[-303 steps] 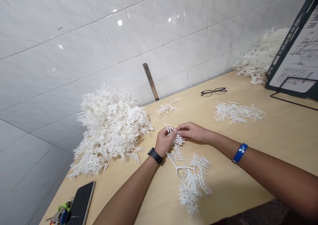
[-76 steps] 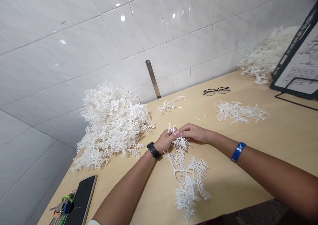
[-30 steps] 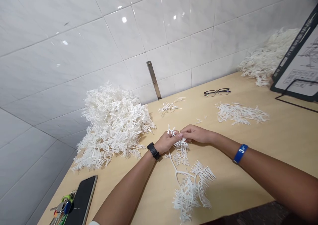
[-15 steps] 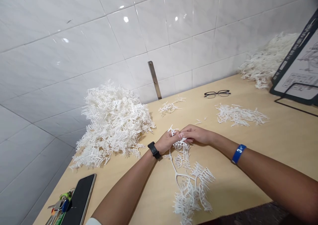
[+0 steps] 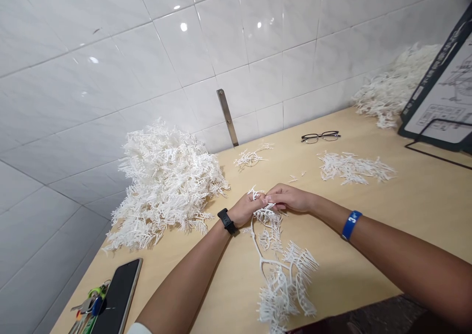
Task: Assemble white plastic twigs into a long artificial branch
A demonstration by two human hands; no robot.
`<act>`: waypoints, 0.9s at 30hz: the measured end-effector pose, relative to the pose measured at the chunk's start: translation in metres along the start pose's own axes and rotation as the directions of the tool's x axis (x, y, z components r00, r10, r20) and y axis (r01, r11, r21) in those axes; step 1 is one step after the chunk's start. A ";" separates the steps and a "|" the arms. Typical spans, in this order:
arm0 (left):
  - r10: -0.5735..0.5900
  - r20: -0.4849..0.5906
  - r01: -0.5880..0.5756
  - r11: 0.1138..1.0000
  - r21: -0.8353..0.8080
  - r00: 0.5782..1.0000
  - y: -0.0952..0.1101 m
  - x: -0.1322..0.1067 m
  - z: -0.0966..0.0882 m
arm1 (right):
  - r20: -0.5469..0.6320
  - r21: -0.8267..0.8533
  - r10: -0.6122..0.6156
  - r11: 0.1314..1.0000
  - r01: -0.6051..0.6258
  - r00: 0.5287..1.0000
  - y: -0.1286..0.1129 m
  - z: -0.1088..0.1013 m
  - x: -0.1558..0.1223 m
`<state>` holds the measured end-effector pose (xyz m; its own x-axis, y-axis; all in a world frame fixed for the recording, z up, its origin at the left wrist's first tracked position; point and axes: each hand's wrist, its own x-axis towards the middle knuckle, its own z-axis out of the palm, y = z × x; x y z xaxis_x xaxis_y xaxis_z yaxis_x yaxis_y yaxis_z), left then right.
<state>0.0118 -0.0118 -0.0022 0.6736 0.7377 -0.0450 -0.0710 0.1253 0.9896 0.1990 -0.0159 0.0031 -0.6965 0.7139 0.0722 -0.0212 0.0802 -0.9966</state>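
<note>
A branched white plastic sprue point(image 5: 282, 275) of small comb-like parts lies on the wooden table point(image 5: 368, 235) in front of me. My left hand point(image 5: 245, 208), with a black watch on its wrist, and my right hand point(image 5: 289, 197), with a blue band further up the forearm, pinch the sprue's far end together. Both hands have their fingers closed on the plastic, thumbs almost touching.
A big heap of white sprues point(image 5: 165, 181) stands at the left against the tiled wall. A small sprue piece point(image 5: 252, 157), a flat pile of separated parts point(image 5: 352, 167), glasses point(image 5: 320, 136), another heap point(image 5: 391, 88), a printed box point(image 5: 438, 98), a phone point(image 5: 118, 299) and keys point(image 5: 86, 310) lie around.
My hands have stayed pinched on the sprue's far end. Over ten seconds a few small white bits have appeared on the table beyond my hands, and the sprue's lower branches have shifted slightly.
</note>
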 end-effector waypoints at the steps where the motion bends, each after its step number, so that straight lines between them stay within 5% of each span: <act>1: -0.006 -0.007 0.006 1.000 -0.013 1.000 0.000 0.000 0.000 | -0.008 0.004 0.001 1.000 -0.001 1.000 0.000 0.000 0.000; 12: -0.012 -0.017 0.012 0.999 -0.050 1.000 0.004 -0.001 0.001 | -0.085 0.153 0.013 0.988 0.000 0.996 0.012 0.004 0.004; 17: 0.008 -0.141 -0.003 0.999 0.033 0.990 0.003 -0.001 0.000 | -0.207 -0.058 -0.031 0.998 0.019 0.978 0.004 0.002 0.004; 20: -0.034 -0.148 0.043 0.997 0.057 0.988 0.003 -0.002 0.001 | -0.420 -0.326 -0.097 0.944 -0.050 0.902 -0.003 -0.007 0.001; 23: -0.085 -0.154 0.092 0.995 0.040 0.984 0.004 -0.001 0.003 | -0.603 -0.545 -0.146 0.793 -0.272 0.784 -0.007 -0.019 -0.004; 27: -0.085 -0.166 0.092 0.995 0.033 0.983 0.007 -0.001 0.005 | -0.746 -0.538 -0.072 0.651 -0.536 0.662 -0.011 -0.029 -0.009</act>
<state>0.0143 -0.0156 0.0051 0.5460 0.8241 -0.1508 0.0154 0.1701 0.9853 0.2263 -0.0027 0.0147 0.0761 0.9857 0.1503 0.7453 0.0439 -0.6653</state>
